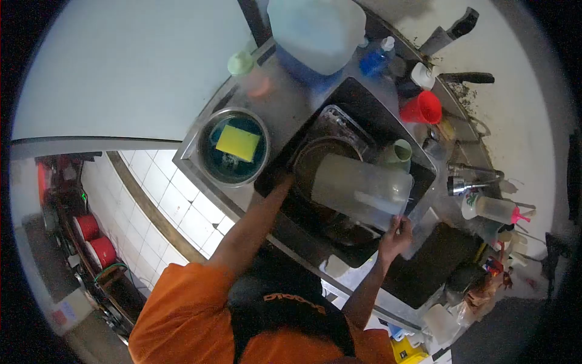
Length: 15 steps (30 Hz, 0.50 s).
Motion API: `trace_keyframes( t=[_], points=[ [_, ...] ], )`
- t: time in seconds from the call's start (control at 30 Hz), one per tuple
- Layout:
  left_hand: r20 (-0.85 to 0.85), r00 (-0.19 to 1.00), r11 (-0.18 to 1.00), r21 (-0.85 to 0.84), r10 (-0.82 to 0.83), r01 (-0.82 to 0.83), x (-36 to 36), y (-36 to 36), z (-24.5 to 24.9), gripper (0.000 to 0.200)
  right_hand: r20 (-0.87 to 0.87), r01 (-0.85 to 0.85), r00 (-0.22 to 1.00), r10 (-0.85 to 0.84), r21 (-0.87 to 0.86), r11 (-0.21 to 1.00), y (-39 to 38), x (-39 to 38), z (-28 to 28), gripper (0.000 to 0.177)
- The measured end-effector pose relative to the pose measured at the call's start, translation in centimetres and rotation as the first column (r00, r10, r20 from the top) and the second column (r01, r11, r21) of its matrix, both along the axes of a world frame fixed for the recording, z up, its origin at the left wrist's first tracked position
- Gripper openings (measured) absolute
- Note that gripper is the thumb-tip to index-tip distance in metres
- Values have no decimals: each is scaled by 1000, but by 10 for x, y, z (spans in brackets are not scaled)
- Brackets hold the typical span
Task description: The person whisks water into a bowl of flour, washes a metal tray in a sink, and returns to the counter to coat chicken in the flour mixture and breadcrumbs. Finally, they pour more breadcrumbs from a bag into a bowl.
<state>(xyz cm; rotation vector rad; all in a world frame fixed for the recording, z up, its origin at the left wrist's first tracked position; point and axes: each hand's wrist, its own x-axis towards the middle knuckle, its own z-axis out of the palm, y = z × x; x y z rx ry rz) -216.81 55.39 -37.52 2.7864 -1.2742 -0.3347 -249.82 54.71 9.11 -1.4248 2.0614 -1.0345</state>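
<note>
A translucent rectangular container (362, 189) lies tilted across the dark sink basin (351, 91). My right hand (397, 236) is closed on its lower right corner. Under the container's left end is a round metal pot (306, 161). My left hand (286, 184) is at the pot's left side, by the basin edge; its fingers are hidden. A clear tray (348, 124) and a pale green cup (398, 155) are also in the basin.
On the left counter stands a metal bowl (209, 164) with a yellow sponge (237, 143). Behind are a large pale tub (318, 33), a blue bottle (376, 59) and a red cup (421, 108). The faucet (464, 185) is right; two knives (448, 33) hang on the wall.
</note>
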Motion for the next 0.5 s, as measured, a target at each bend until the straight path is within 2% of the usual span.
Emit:
trace_keyframes(
  t=[0.03,0.07,0.1,0.13,0.2,0.23,0.3,0.33,0.4,0.43,0.47,0.5],
  points=[
    [-176,984,1000,25,5,0,1,1,60,57,-24,22,999,-22,-16,1000,0,5,-1,25],
    [-349,937,998,56,30,-11,1,-4,150,56,-45,43,998,-45,-37,998,-1,9,-4,29],
    [-499,863,995,98,73,-27,1,-13,265,55,56,49,997,-49,6,999,-1,10,-10,34],
    [-496,865,995,94,71,-28,6,-10,269,55,61,48,997,-48,2,999,-2,13,-7,34],
    [-487,860,986,-17,-153,165,25,-6,272,49,-4,54,999,-54,7,999,-5,22,1,34],
    [-482,863,987,-20,-149,159,28,-10,289,49,1,47,999,-47,3,999,-5,23,0,34],
    [-481,805,934,-101,-347,342,32,-21,331,47,89,83,992,-86,34,996,-3,24,-3,33],
    [-480,809,937,-98,-339,334,27,-26,360,47,91,74,993,-77,36,997,-3,25,-6,33],
    [-381,692,775,-119,-613,621,6,-37,407,42,68,26,997,-26,-4,1000,-3,26,-16,31],
    [-383,697,781,-120,-606,613,-3,-32,411,42,65,16,998,-16,-3,1000,1,28,-20,31],
    [-279,702,753,-317,-655,577,-12,-27,415,39,128,24,992,-22,-17,1000,2,32,-25,30],
    [-152,711,673,-502,-686,543,-16,-31,420,35,199,39,980,-30,-40,998,-4,38,-32,29]
  ],
)
